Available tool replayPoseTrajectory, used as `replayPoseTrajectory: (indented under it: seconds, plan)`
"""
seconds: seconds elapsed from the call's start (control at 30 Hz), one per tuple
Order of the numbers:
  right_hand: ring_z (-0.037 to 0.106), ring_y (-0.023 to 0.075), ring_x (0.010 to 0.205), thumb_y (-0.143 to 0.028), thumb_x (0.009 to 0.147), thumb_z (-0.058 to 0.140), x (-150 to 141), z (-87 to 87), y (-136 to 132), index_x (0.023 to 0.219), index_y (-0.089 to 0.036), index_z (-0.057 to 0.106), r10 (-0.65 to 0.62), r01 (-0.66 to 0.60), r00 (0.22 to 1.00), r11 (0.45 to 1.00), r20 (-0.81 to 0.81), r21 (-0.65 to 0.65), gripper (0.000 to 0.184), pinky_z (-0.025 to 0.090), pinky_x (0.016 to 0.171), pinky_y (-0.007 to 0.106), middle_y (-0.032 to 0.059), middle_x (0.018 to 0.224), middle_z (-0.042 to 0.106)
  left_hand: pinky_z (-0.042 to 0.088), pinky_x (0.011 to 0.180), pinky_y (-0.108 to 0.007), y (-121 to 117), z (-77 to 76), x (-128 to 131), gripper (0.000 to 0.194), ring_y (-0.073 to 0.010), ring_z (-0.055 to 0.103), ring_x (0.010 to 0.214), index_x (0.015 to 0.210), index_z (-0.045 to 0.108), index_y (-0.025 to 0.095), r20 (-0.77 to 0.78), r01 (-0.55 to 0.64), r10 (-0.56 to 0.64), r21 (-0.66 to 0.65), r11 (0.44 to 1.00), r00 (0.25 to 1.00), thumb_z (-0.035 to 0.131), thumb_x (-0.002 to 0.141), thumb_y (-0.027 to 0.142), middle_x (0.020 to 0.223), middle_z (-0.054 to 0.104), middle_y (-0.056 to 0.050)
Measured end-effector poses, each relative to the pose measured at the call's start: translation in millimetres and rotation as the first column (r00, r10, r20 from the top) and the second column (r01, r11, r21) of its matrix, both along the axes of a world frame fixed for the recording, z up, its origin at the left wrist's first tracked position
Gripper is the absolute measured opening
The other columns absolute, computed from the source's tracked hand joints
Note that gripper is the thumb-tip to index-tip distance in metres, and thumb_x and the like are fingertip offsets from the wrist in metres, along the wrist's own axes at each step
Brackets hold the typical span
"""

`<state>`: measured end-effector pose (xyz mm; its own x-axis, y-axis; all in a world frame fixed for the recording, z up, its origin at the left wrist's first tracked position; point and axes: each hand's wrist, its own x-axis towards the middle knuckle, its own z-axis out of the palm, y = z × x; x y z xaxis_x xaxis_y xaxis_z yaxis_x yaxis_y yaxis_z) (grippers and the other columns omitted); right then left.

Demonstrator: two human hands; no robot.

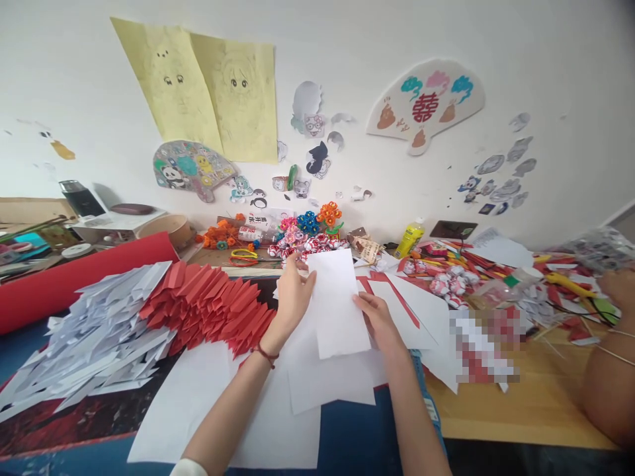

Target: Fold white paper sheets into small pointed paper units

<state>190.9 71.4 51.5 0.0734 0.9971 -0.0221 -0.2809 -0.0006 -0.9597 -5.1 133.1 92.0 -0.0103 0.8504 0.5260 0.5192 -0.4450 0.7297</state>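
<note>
A small rectangular sheet of white paper (341, 311) is held up in front of me, tilted over larger white sheets. My left hand (294, 294), with a dark red cord at the wrist, is at the sheet's upper left edge; its thumb touches the edge and its index finger points upward. On the right edge, the thumb of my right hand (381, 320) presses the front, with the other fingers partly hidden behind. Larger white paper sheets (268, 403) lie beneath both hands. Beside my left forearm is a heap of folded red paper pieces (213, 304).
Folded white paper pieces (99, 337) are piled at left, by a red roll (89, 281). Behind stand bead flowers (308, 225) and a yellow bottle (409, 238) near the wall. Paper scraps clutter the wooden table (526, 403), where another person's arm (612, 377) rests at right.
</note>
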Motion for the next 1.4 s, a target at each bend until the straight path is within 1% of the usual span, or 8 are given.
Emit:
replayPoseTrajectory:
  seconds: [0.07, 0.13, 0.27, 0.37, 0.57, 0.93, 1.13, 1.4]
  plan:
    - [0.066, 0.0219, 0.07, -0.044, 0.068, 0.078, -2, -3.7, 5, 0.083, -0.017, 0.073, -0.066, 0.066, 0.998, 0.997, 0.001, -0.032, 0.032, 0.049, 0.063, 0.03, 0.006, 0.078, 0.073, 0.042, 0.091, -0.039, -8, -0.7, 2, 0.04, -0.0242, 0.062, 0.101, 0.127, 0.047, 0.017, -0.22, -0.059, 0.115, 0.245, 0.968, 0.969, 0.053, 0.088, 0.023, 0.126, 0.058, -0.015]
    - [0.065, 0.0223, 0.071, -0.046, 0.066, 0.078, -4, -4.8, 11, 0.082, -0.016, 0.072, -0.104, 0.104, 0.994, 0.994, 0.017, -0.038, 0.033, 0.048, 0.062, 0.029, 0.0056, 0.077, 0.073, 0.034, 0.101, -0.043, -15, -1.6, 6, 0.031, -0.0255, 0.054, 0.117, 0.122, 0.053, 0.021, -0.468, 0.109, 0.085, 0.372, 0.922, 0.879, 0.046, 0.092, 0.019, 0.133, 0.055, -0.012]
    - [0.066, 0.0224, 0.079, -0.046, 0.069, 0.076, -10, 0.3, 24, 0.086, -0.019, 0.072, -0.081, 0.079, 0.996, 0.995, 0.034, 0.068, 0.032, 0.049, 0.067, 0.029, 0.0044, 0.086, 0.073, 0.029, 0.106, -0.043, -17, -7.5, 17, 0.04, -0.0254, 0.046, 0.126, 0.129, 0.048, 0.022, -0.672, 0.376, -0.083, 0.304, 0.875, 0.736, 0.05, 0.093, 0.038, 0.139, 0.051, -0.009]
    - [0.066, 0.0237, 0.085, -0.047, 0.072, 0.073, -13, 2.7, 29, 0.092, -0.022, 0.073, -0.016, 0.013, 1.0, 0.992, 0.023, 0.129, 0.032, 0.05, 0.07, 0.031, 0.0045, 0.093, 0.073, 0.028, 0.106, -0.044, -8, -16.9, 21, 0.059, -0.0271, 0.042, 0.13, 0.136, 0.042, 0.018, -0.627, 0.356, -0.115, 0.274, 0.893, 0.77, 0.053, 0.088, 0.05, 0.143, 0.047, -0.011]
    - [0.066, 0.026, 0.091, -0.04, 0.067, 0.079, -16, -5.4, 27, 0.099, -0.022, 0.073, 0.048, -0.065, 0.994, 0.981, 0.095, 0.185, 0.038, 0.049, 0.081, 0.036, 0.006, 0.098, 0.073, 0.03, 0.103, -0.042, 1, -29.6, 13, 0.044, -0.0238, 0.046, 0.125, 0.127, 0.052, 0.025, -0.513, 0.347, -0.183, 0.244, 0.906, 0.839, 0.051, 0.09, 0.049, 0.136, 0.054, -0.008]
    - [0.063, 0.0229, 0.085, -0.037, 0.07, 0.076, -16, -4.2, 16, 0.089, -0.02, 0.073, -0.149, 0.102, 0.977, 0.955, 0.152, 0.278, 0.026, 0.048, 0.079, 0.035, 0.0045, 0.088, 0.07, 0.033, 0.099, -0.035, -8, -27.0, 6, 0.024, -0.0161, 0.061, 0.103, 0.11, 0.063, 0.023, -0.338, 0.402, -0.309, 0.25, 0.881, 0.889, 0.05, 0.094, 0.034, 0.111, 0.07, -0.003]
    - [0.058, 0.0224, 0.097, -0.039, 0.066, 0.078, -16, -1.5, 16, 0.099, -0.024, 0.066, -0.433, 0.327, 0.88, 0.849, 0.194, 0.415, 0.039, 0.045, 0.083, 0.032, 0.0064, 0.108, 0.065, 0.044, 0.089, -0.031, -12, -21.3, 5, 0.025, -0.0195, 0.065, 0.096, 0.101, 0.07, 0.021, -0.041, 0.451, -0.449, 0.105, 0.886, 0.893, 0.055, 0.09, 0.038, 0.103, 0.072, -0.005]
    - [0.064, 0.0232, 0.078, -0.045, 0.073, 0.073, -20, 0.8, 9, 0.09, -0.02, 0.072, -0.068, 0.027, 0.972, 0.983, 0.226, 0.179, 0.03, 0.047, 0.069, 0.032, 0.0068, 0.087, 0.071, 0.05, 0.073, -0.025, -1, -29.9, 6, 0.024, -0.0193, 0.067, 0.082, 0.083, 0.073, 0.014, 0.27, 0.599, -0.541, -0.23, 0.767, 0.796, 0.065, 0.078, 0.037, 0.088, 0.073, -0.007]
